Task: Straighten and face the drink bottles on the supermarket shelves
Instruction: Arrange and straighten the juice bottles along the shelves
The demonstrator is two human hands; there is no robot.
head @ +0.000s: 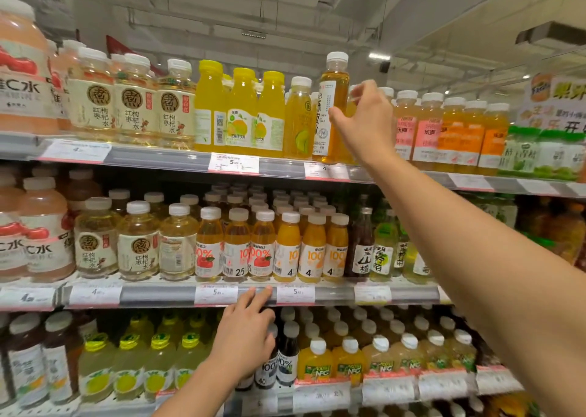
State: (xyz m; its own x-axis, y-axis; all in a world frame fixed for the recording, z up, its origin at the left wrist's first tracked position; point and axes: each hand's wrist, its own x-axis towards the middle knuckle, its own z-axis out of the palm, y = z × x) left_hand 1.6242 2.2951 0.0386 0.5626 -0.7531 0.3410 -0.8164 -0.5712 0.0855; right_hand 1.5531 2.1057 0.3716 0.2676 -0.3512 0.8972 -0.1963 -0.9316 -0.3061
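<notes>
- Amber bottle [333,106], white cap, tall white label w/ dark script: held upright at front edge of top shelf [165,160], between pale yellow-green bottle [298,122] to its left & pink-label bottles [409,125] to its right; base at or just above shelf lip, contact can't be told.
- R hand [364,122]: grip clamped on amber bottle, thumb across label front, fingers curled round far side; arm stretched up from lower right.
- L hand [244,337]: grip apart, nothing held; index & middle fingertips laid on price rail of middle shelf [333,293], between two white price tags.
- Top shelf, left to right: beige-label jujube drinks [136,102], yellow-cap juice bottles [241,112], orange-label bottles [469,134], green-label bottles [539,153].
- Middle shelf: apple 100% juices [236,245] & orange 100% juices [312,248] in front row; some labels turned off-centre, barcodes shown.
- Bottom shelf: NFC orange juices [317,362], dark 100% bottles [287,356] just right of L hand.
</notes>
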